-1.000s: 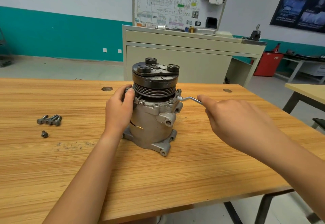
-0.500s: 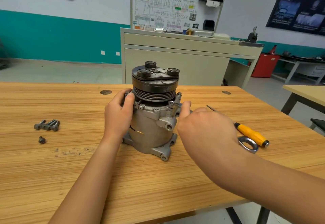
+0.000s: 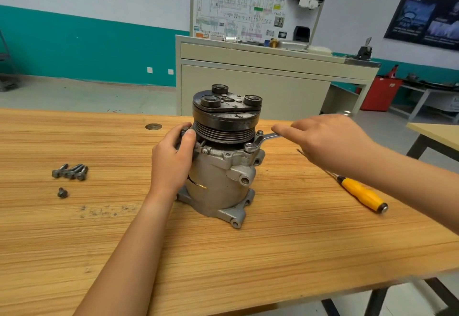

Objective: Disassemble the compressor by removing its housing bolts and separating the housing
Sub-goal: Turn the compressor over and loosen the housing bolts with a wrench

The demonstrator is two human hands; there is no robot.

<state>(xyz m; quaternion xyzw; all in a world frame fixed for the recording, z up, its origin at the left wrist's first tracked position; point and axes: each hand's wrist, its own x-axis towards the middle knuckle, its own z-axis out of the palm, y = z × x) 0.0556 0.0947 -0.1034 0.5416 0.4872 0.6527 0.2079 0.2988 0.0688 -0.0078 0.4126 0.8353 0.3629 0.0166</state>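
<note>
Underneath, workbench [image 3: 298,253]: wooden top bearing all items.
Compressor [image 3: 218,179]: upright at bench centre, pulley uppermost, housing unseparated.
Right hand [image 3: 330,139]: curled over the wrench handle, index finger extended along it.
Left hand [image 3: 171,161]: thumb and fingers wrapped round the compressor's upper flange, steadying it.
Screwdriver [image 3: 360,194]: lying idle, right of the compressor.
Wrench [image 3: 260,140]: ring end seated on a flange bolt [image 3: 249,147].
Loose bolts [image 3: 70,171]: already out, lying well to the left.
Stage: apparently midway; flange bolts to undo, separation pending.
</note>
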